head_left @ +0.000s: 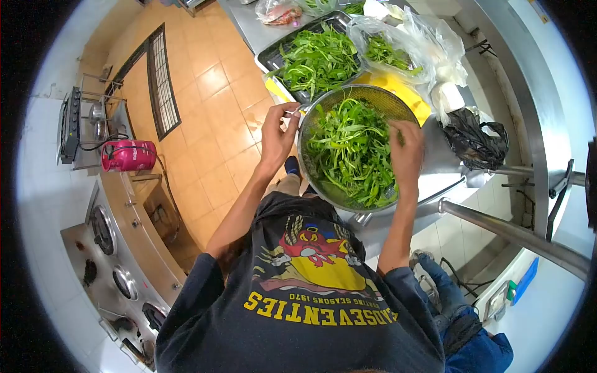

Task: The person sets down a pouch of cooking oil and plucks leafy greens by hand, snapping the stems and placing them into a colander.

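A round mesh strainer (303, 158) full of long-leafed greens (351, 149) is tilted in front of my body at the counter's edge. My left hand (280, 132) is closed on the strainer's metal handle at its upper left, thumb against fingers. Over the right side of the strainer, my right hand (407, 146) is bent with its fingers drawn together beside the greens. What those fingers hold, if anything, I cannot make out. Behind the strainer lies a dark tray (268, 60) heaped with more leafy greens (320, 56).
Clear plastic bags (429, 46), a black plastic bag (476, 138) and a yellow sheet (404, 96) lie on the metal counter. A steel pipe (516, 239) juts out at right. Stove burners (124, 283) and a pink gas cylinder (129, 155) stand at left.
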Demonstrator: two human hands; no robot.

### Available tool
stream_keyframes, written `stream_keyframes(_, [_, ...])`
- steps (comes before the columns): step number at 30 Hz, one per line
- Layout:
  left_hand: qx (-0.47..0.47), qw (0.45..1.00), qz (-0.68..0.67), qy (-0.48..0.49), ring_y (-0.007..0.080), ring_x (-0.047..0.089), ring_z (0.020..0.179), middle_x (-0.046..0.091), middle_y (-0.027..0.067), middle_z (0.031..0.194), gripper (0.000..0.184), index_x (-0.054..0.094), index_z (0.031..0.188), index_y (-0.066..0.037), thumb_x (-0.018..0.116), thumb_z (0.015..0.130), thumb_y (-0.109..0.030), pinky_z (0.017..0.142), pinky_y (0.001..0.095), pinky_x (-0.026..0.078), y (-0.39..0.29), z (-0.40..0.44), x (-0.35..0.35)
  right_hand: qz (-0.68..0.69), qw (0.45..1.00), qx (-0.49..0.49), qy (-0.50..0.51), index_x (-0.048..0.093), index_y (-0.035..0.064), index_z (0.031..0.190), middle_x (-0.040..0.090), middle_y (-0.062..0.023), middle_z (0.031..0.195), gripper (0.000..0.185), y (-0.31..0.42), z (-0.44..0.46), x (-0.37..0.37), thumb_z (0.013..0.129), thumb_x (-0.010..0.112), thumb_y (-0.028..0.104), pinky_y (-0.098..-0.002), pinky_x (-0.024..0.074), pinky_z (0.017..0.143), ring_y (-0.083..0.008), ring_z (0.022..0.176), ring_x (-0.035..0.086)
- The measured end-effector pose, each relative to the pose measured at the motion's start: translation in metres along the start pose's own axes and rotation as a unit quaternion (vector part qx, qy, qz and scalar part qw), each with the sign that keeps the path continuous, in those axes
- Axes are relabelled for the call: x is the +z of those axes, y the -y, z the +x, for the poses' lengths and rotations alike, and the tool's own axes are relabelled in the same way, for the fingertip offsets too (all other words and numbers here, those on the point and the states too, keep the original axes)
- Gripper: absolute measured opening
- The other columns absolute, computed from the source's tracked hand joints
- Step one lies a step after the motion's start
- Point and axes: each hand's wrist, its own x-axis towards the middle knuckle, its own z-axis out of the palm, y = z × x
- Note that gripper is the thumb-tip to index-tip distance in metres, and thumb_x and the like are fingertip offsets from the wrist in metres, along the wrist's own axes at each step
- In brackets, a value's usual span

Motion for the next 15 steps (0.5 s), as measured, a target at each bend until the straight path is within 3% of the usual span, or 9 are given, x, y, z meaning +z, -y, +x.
stream_keyframes(3, [-0.032, 0.999, -0.017, 0.023, 0.0162, 0.058, 0.086, 0.061, 0.0068, 0.096, 0.018, 0.066, 0.109, -0.007, 0.062, 0.093, -0.014, 0.059, 0.0301, 0.044, -0.009, -0.005, 0.005, 0.003, 0.996, 0.016, 0.085, 0.070, 0.0078, 0.100, 0.065, -0.0098, 0.095, 0.016, 0.011, -0.003, 0.008, 0.087, 0.067, 0.015, -0.0419, 0.0428, 0.087, -0.0292, 0.093, 0.058])
stream_keyframes(4, [0.005, 1.000, 0.008, 0.017, 0.0164, 0.057, 0.084, 0.061, 0.0067, 0.092, 0.017, 0.066, 0.108, -0.007, 0.062, 0.093, -0.014, 0.060, 0.0296, 0.045, -0.013, -0.005, 0.005, -0.013, 0.994, 0.027, 0.107, 0.070, 0.0076, 0.099, 0.065, -0.0098, 0.092, 0.015, 0.013, -0.003, 0.009, 0.087, 0.067, 0.015, -0.0414, 0.0432, 0.085, -0.0290, 0.092, 0.058])
stream_keyframes(7, [0.003, 0.999, -0.013, 0.036, 0.0162, 0.056, 0.082, 0.061, 0.0067, 0.089, 0.017, 0.066, 0.108, -0.007, 0.062, 0.093, -0.014, 0.063, 0.0294, 0.046, -0.020, -0.007, 0.005, 0.058, 0.992, 0.052, 0.096, 0.070, 0.0064, 0.098, 0.065, -0.0103, 0.093, 0.014, 0.020, -0.001, 0.007, 0.088, 0.066, 0.014, -0.0404, 0.0441, 0.082, -0.0287, 0.090, 0.058])
stream_keyframes(11, [-0.063, 0.994, -0.054, 0.074, 0.0173, 0.059, 0.080, 0.064, 0.0070, 0.089, 0.020, 0.066, 0.110, -0.004, 0.064, 0.092, -0.013, 0.069, 0.0309, 0.048, -0.037, -0.008, 0.007, 0.100, 0.993, -0.003, 0.064, 0.070, 0.0048, 0.098, 0.065, -0.0113, 0.093, 0.014, 0.044, 0.006, -0.007, 0.088, 0.065, 0.013, -0.0401, 0.0450, 0.081, -0.0293, 0.090, 0.059])
stream_keyframes(15, [-0.020, 0.985, -0.111, 0.131, 0.0168, 0.063, 0.083, 0.069, 0.0091, 0.093, 0.025, 0.067, 0.113, -0.005, 0.069, 0.089, -0.013, 0.074, 0.0306, 0.050, -0.054, -0.007, 0.013, 0.148, 0.985, -0.044, 0.081, 0.069, 0.0034, 0.098, 0.065, -0.0119, 0.095, 0.014, 0.060, 0.011, -0.004, 0.087, 0.065, 0.011, -0.0397, 0.0453, 0.083, -0.0299, 0.092, 0.059])
